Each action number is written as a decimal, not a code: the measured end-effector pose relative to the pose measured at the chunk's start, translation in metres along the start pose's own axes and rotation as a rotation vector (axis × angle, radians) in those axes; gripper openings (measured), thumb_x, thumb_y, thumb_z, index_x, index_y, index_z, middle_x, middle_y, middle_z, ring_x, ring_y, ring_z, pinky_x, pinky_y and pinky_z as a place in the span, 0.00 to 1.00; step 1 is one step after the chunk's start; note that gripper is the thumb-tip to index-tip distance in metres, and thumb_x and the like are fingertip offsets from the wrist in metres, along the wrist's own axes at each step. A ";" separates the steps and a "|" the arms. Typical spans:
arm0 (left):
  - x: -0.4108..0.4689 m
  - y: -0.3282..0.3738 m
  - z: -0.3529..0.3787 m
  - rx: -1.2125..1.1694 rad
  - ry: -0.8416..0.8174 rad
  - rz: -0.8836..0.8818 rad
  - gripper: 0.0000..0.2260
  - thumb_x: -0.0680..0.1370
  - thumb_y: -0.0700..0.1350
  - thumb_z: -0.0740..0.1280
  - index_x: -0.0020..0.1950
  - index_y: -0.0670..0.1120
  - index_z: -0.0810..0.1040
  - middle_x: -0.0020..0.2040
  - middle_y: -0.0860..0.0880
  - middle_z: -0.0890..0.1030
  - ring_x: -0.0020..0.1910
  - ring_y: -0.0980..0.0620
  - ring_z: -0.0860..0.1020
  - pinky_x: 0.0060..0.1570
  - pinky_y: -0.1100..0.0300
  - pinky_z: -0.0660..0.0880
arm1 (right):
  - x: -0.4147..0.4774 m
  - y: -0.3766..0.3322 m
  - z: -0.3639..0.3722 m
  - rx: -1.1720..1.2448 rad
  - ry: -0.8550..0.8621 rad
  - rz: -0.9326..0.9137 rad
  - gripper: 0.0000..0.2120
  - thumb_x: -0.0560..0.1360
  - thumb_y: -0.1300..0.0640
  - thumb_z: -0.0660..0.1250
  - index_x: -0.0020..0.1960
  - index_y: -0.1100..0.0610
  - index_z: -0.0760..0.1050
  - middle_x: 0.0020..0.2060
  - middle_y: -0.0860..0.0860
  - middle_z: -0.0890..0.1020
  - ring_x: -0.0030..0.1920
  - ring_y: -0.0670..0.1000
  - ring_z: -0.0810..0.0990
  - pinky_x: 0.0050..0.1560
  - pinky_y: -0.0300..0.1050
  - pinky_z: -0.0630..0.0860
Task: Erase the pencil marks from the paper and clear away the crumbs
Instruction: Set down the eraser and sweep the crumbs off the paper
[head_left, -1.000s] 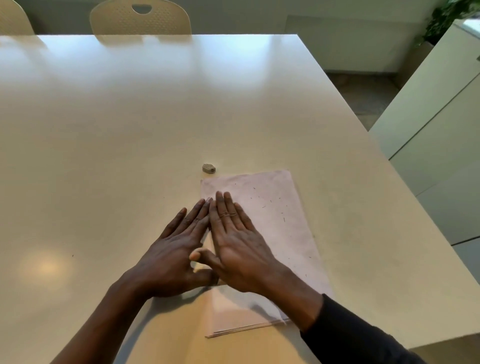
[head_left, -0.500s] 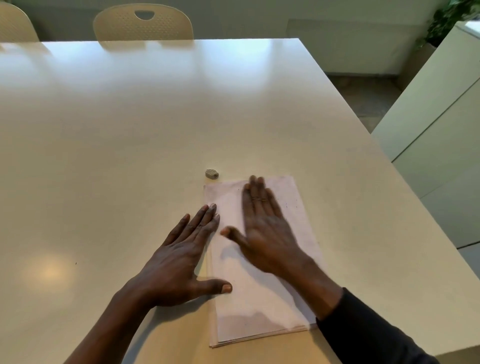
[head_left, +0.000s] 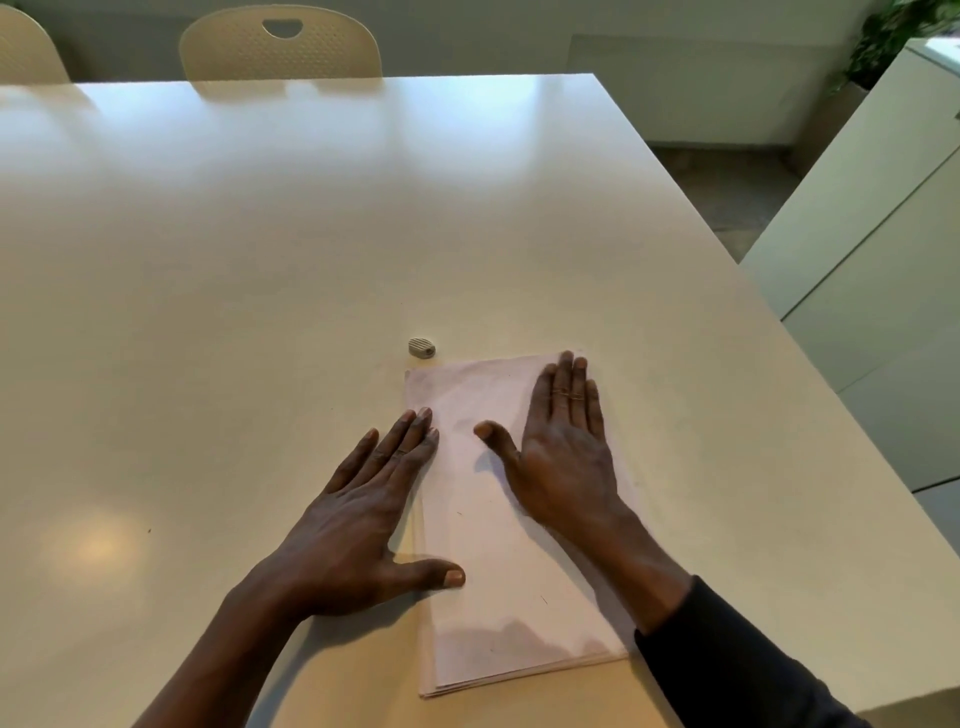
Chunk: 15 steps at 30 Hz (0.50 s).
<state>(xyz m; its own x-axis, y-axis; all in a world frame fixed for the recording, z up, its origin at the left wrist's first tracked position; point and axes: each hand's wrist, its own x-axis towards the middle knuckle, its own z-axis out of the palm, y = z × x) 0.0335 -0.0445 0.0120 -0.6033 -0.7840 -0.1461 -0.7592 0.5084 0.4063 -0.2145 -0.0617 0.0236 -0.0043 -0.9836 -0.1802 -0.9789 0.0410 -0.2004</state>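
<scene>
One big table (head_left: 260, 312) holds our paper (head_left: 483, 545), our left hand (head_left: 353, 525) at its edge and right hand (head_left: 563, 457) on top lie flat holding nothing, the small eraser (head_left: 422, 347) sits just past its far corner, and we think we are wiping crumbs, so next we brush the tiny specks (head_left: 459, 513) off.

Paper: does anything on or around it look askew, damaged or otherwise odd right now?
Nothing damaged. The paper lies turned a little against the table edge, its sheets fanned slightly at the near corner. A couple of tiny dark specks sit on it. The eraser lies just off its far left corner.
</scene>
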 end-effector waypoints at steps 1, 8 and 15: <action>0.000 0.000 0.000 0.001 0.003 0.003 0.60 0.70 0.86 0.57 0.87 0.54 0.32 0.84 0.61 0.25 0.84 0.60 0.27 0.83 0.58 0.32 | -0.005 -0.006 -0.001 0.023 0.012 -0.049 0.58 0.69 0.21 0.21 0.83 0.64 0.30 0.82 0.62 0.29 0.83 0.60 0.27 0.85 0.58 0.36; -0.001 -0.002 -0.003 0.031 0.010 0.056 0.55 0.74 0.82 0.52 0.86 0.50 0.31 0.84 0.57 0.25 0.85 0.57 0.29 0.83 0.58 0.30 | -0.058 -0.059 0.026 0.045 -0.097 -0.443 0.51 0.77 0.22 0.30 0.83 0.61 0.29 0.81 0.58 0.26 0.80 0.52 0.21 0.83 0.56 0.31; -0.001 0.001 -0.001 0.023 0.000 0.006 0.61 0.70 0.87 0.55 0.86 0.54 0.30 0.83 0.60 0.24 0.83 0.59 0.27 0.82 0.58 0.31 | -0.049 0.005 0.023 -0.065 -0.066 -0.223 0.52 0.75 0.21 0.28 0.82 0.60 0.25 0.80 0.57 0.22 0.81 0.55 0.22 0.85 0.58 0.38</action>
<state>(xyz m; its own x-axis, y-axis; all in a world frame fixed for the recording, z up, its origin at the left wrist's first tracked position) 0.0335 -0.0438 0.0136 -0.6077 -0.7810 -0.1438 -0.7610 0.5210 0.3867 -0.2140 -0.0093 0.0089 0.2247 -0.9533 -0.2018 -0.9652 -0.1893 -0.1803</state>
